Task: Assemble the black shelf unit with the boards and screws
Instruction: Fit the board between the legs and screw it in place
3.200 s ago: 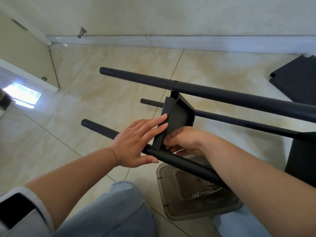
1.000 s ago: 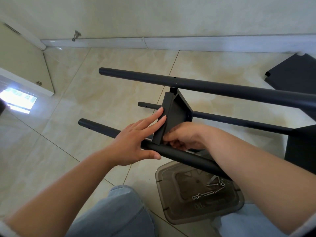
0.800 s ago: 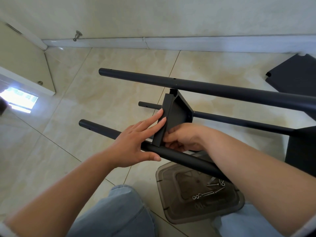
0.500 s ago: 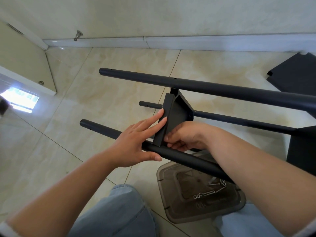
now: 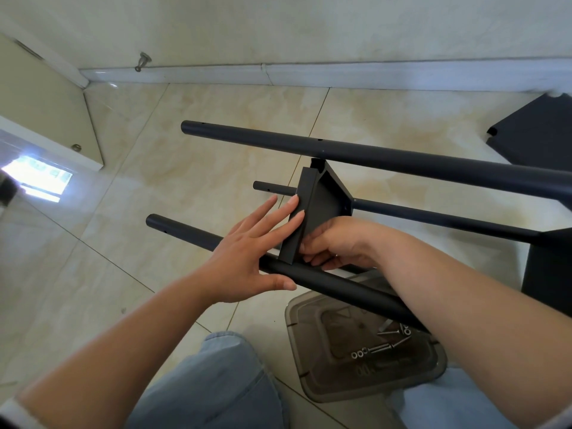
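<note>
A black triangular shelf board (image 5: 323, 202) stands on edge between three black tubes: an upper tube (image 5: 387, 157), a far thin tube (image 5: 439, 216) and a near tube (image 5: 182, 230). My left hand (image 5: 247, 258) presses straight fingers flat on the board's outer rim, with the thumb lying along the near tube. My right hand (image 5: 335, 246) grips the board's lower corner with curled fingers just above the near tube. Whatever its fingertips hold there is hidden. Loose screws and washers (image 5: 379, 346) lie in a tray under my right forearm.
The translucent brown tray (image 5: 312, 345) sits on the tiled floor between my knees. Another black board (image 5: 535, 134) lies at the far right near the wall. A fitted black panel (image 5: 551, 267) joins the tubes at the right. A door and doorstop are at the left.
Both hands stay at the same spots on the board and near tube. Only the view has shifted slightly.
</note>
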